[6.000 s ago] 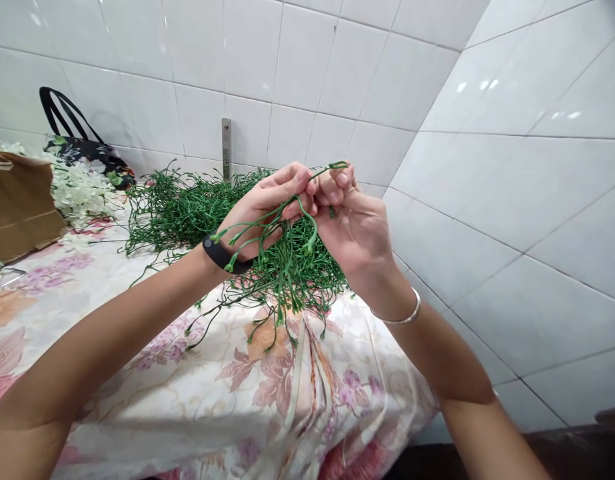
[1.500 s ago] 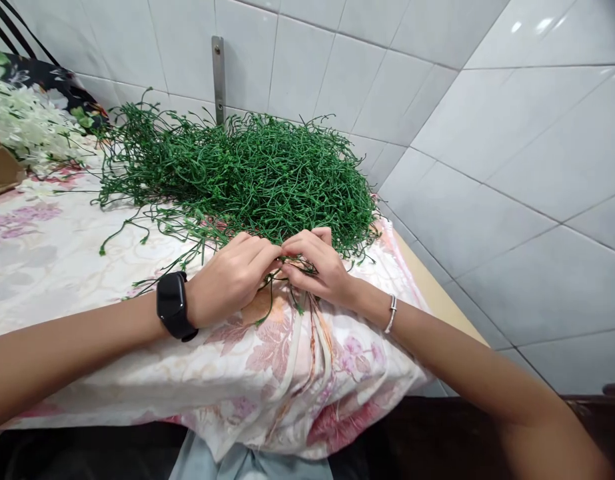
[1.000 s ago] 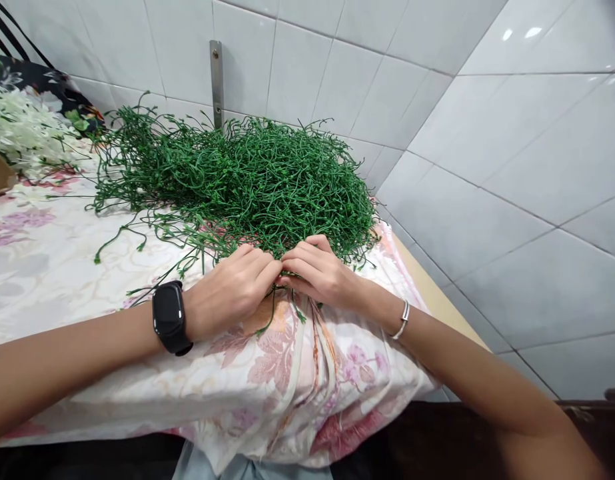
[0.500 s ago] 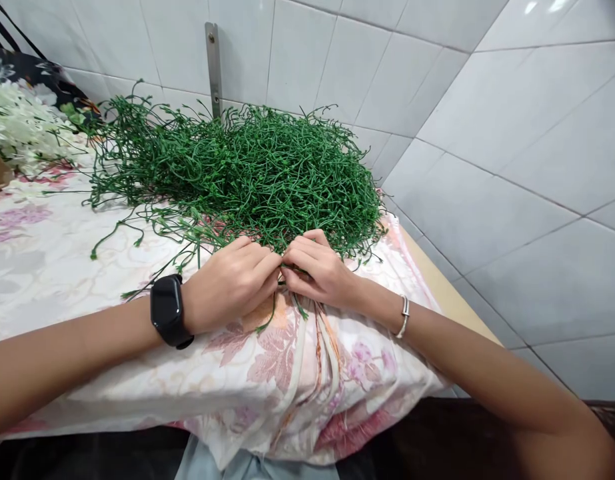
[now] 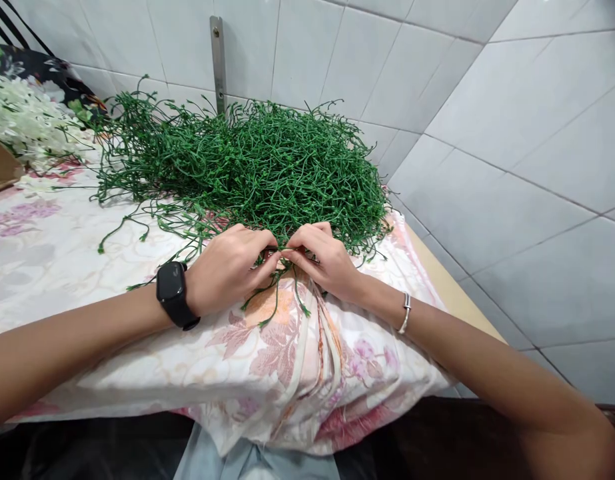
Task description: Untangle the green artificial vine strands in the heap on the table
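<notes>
At the near edge of the big pile of thin green plastic stems (image 5: 247,167), the left hand (image 5: 227,270) and right hand (image 5: 322,260) meet, fingertips pinched on one small green sprig (image 5: 277,293) hanging toward the person.

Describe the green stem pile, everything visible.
The green stem pile is a broad, tangled heap of thin, curly, plastic-looking stems with small bud-like tips. It lies on the floral cloth against the tiled wall, with loose strands trailing off to the left. At its near edge, the left hand and right hand pinch a few strands together.
</notes>
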Demonstrator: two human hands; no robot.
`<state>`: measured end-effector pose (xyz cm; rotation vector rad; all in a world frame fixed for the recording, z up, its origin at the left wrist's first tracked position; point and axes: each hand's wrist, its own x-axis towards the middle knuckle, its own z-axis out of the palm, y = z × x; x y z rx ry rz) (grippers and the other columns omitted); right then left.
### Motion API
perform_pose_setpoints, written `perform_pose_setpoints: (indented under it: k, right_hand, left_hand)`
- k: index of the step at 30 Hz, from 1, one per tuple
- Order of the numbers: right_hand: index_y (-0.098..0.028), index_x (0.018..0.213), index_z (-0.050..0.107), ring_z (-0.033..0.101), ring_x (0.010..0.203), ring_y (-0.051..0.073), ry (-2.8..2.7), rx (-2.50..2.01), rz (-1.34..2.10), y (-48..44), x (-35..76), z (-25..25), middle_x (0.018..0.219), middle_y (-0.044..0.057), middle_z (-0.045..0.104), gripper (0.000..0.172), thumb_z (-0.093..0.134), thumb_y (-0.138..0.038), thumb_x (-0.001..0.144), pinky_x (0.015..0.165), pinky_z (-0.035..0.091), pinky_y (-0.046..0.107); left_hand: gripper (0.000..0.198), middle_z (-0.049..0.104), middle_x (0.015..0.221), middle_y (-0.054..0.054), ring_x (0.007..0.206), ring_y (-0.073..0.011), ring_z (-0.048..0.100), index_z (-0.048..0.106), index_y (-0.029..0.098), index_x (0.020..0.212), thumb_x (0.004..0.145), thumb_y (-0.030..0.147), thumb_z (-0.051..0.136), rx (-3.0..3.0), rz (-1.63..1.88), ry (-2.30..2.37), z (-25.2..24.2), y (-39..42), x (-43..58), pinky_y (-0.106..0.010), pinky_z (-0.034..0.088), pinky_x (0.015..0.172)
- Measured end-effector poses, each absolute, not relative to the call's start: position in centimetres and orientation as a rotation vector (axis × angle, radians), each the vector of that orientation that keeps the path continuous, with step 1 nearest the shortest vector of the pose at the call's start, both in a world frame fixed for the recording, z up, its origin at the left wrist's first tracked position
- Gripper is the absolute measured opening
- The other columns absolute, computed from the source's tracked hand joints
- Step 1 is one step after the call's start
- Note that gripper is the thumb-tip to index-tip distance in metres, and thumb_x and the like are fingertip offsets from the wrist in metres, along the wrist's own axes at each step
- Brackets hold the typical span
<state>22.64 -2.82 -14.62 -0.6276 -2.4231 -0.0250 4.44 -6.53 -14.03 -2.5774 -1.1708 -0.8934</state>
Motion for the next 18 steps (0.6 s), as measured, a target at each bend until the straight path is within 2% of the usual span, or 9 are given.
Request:
perform_pose_setpoints:
  k: [18]
  right_hand:
    - [-0.017,0.066,0.036,0.037,0.064,0.011,-2.471,-0.721,-0.173,-3.64,21.87,-14.87,0.063,-0.001,0.041,0.02,0.037,-0.024,0.084,0.068,0.025,0.028]
  left_hand:
    - [0.017,0.054,0.062,-0.001,0.059,-0.0141,0.045,0.05,0.015,0.071,0.081,0.025,0.041,-2.514,-0.797,-1.248,-14.34,-6.4,5.27,-0.024,0.033,0.059]
